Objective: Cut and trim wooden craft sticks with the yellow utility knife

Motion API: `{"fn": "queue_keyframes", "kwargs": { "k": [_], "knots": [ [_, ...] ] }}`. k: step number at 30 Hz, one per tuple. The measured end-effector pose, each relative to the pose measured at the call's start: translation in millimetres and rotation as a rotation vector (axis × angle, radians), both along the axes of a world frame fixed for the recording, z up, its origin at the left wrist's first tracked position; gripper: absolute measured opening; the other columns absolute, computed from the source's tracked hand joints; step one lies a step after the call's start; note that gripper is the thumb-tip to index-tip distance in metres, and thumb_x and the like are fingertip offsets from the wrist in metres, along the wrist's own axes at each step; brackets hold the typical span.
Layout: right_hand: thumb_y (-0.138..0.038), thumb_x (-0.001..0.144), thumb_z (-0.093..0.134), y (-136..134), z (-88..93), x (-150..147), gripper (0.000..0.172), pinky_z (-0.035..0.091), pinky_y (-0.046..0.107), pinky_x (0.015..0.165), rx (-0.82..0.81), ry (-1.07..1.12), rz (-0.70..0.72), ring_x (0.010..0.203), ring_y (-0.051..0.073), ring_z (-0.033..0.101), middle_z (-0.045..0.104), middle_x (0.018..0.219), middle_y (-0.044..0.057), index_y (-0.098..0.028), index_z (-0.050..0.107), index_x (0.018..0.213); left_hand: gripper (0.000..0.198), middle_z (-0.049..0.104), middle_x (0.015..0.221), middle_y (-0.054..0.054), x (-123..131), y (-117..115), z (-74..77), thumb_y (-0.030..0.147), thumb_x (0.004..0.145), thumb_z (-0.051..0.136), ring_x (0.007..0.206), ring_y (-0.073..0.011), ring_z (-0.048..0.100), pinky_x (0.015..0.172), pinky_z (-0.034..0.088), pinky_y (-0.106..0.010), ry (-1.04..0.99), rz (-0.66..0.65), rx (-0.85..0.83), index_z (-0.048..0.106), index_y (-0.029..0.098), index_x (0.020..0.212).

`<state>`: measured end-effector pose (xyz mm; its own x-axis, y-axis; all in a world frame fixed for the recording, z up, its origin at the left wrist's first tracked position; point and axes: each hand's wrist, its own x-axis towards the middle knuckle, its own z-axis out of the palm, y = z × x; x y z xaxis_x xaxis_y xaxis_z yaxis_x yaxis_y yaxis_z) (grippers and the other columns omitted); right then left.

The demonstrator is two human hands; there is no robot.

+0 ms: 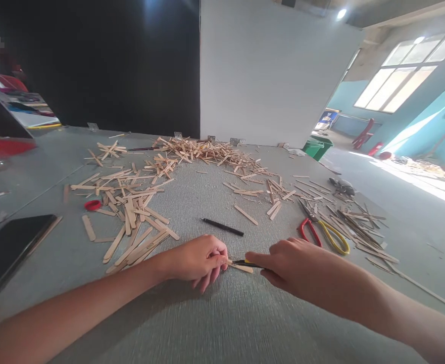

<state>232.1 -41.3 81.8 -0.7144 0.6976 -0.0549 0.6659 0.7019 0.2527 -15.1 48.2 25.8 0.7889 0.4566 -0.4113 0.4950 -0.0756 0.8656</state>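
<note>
My left hand (201, 260) rests on the grey table near its front, fingers curled, pinching one end of a short wooden craft stick (241, 268). My right hand (283, 263) is closed round a thin black-and-yellow tool (245, 262) whose tip lies on that stick. Just beyond my hands lies a black pen (222, 227). To the right of my right hand are scissors (323, 232) with one red and one yellow handle.
Heaps of wooden craft sticks (203, 150) cover the table's back and left (127, 202); darker sticks (358, 222) lie at the right. A red ring (92, 205) and a black tablet (10, 247) sit at the left. A white board (267, 76) stands behind.
</note>
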Motion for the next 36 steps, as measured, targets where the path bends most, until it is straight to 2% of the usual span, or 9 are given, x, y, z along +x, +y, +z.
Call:
{"fn": "queue_keyframes", "kwargs": {
  "k": [3, 9, 15, 20, 24, 28, 30, 33, 36],
  "knots": [
    [-0.010, 0.093, 0.066, -3.0, -3.2, 0.5, 0.031, 0.030, 0.029, 0.051, 0.005, 0.004, -0.028, 0.054, 0.013, 0.060, 0.069, 0.073, -0.002, -0.024, 0.072, 0.120, 0.025, 0.061, 0.060, 0.003, 0.2, -0.2, 1.5, 0.035, 0.100, 0.053, 0.040, -0.0118, 0.059, 0.034, 0.038, -0.019, 0.005, 0.002, -0.005, 0.056, 0.019, 0.081],
    [-0.006, 0.087, 0.070, 14.9, 13.8, -11.9, 0.027, 0.018, 0.032, 0.048, -0.031, -0.015, 0.013, 0.047, 0.013, 0.054, 0.063, 0.061, -0.004, -0.026, 0.077, 0.103, 0.029, 0.062, 0.060, 0.002, -0.7, -0.2, 4.0, 0.039, 0.102, 0.052, 0.042, -0.0130, 0.060, 0.036, 0.041, -0.020, -0.004, -0.003, 0.002, 0.057, 0.019, 0.082],
    [-0.014, 0.098, 0.061, 3.8, 2.9, -0.9, 0.025, 0.028, 0.028, 0.050, -0.107, 0.123, -0.076, 0.053, 0.011, 0.060, 0.067, 0.069, -0.003, -0.024, 0.071, 0.118, 0.026, 0.061, 0.060, 0.003, -0.8, -0.2, 0.9, 0.035, 0.101, 0.053, 0.038, -0.0120, 0.058, 0.035, 0.040, -0.019, -0.019, 0.001, -0.010, 0.056, 0.019, 0.081],
    [-0.015, 0.097, 0.062, 9.3, 8.5, -4.8, 0.021, 0.021, 0.030, 0.050, -0.141, 0.106, -0.121, 0.056, 0.014, 0.063, 0.067, 0.069, -0.003, -0.028, 0.072, 0.109, 0.024, 0.061, 0.060, 0.003, -1.5, 0.1, 0.1, 0.032, 0.101, 0.049, 0.040, -0.0121, 0.059, 0.036, 0.040, -0.019, -0.008, 0.001, -0.013, 0.056, 0.018, 0.083],
    [-0.021, 0.100, 0.063, 4.8, 0.6, -3.4, 0.018, 0.027, 0.030, 0.050, -0.096, 0.131, -0.135, 0.058, 0.016, 0.066, 0.067, 0.071, -0.003, -0.026, 0.071, 0.115, 0.023, 0.061, 0.061, 0.002, -0.8, -3.1, 1.5, 0.032, 0.101, 0.047, 0.041, -0.0142, 0.060, 0.038, 0.043, -0.022, 0.010, 0.021, 0.007, 0.055, 0.019, 0.085],
    [-0.031, 0.109, 0.051, -19.1, -19.1, 6.1, 0.036, 0.044, 0.034, 0.055, 0.197, 0.275, -0.095, 0.063, 0.018, 0.070, 0.071, 0.088, 0.003, -0.015, 0.057, 0.140, 0.029, 0.062, 0.070, 0.002, 1.7, -11.6, 14.8, 0.037, 0.106, 0.040, 0.048, -0.0128, 0.061, 0.044, 0.043, -0.022, 0.003, 0.163, 0.168, 0.052, 0.020, 0.087],
    [-0.023, 0.110, 0.045, -31.0, -22.3, 10.6, 0.037, 0.049, 0.033, 0.057, 0.314, 0.388, -0.086, 0.067, 0.018, 0.070, 0.072, 0.092, 0.006, -0.011, 0.052, 0.145, 0.034, 0.062, 0.072, 0.002, 2.0, -17.7, 26.0, 0.042, 0.109, 0.037, 0.053, -0.0120, 0.060, 0.050, 0.043, -0.023, -0.015, 0.221, 0.295, 0.053, 0.021, 0.087],
    [-0.011, 0.106, 0.051, -42.7, -18.6, 18.0, 0.047, 0.053, 0.031, 0.063, 0.413, 0.486, -0.088, 0.078, 0.018, 0.071, 0.075, 0.102, 0.008, -0.013, 0.047, 0.153, 0.039, 0.060, 0.068, 0.003, 0.1, -28.5, 44.2, 0.046, 0.112, 0.033, 0.057, -0.0125, 0.056, 0.055, 0.042, -0.024, -0.082, 0.296, 0.565, 0.058, 0.022, 0.093],
    [-0.007, 0.103, 0.056, -47.5, -16.3, 26.5, 0.066, 0.057, 0.033, 0.073, 0.474, 0.549, -0.094, 0.088, 0.020, 0.072, 0.076, 0.111, 0.009, -0.017, 0.035, 0.164, 0.029, 0.070, 0.083, 0.001, -4.0, -40.4, 59.0, 0.040, 0.112, 0.038, 0.064, -0.0134, 0.062, 0.059, 0.046, -0.024, -0.175, 0.350, 0.774, 0.063, 0.024, 0.112]
  ]
}}
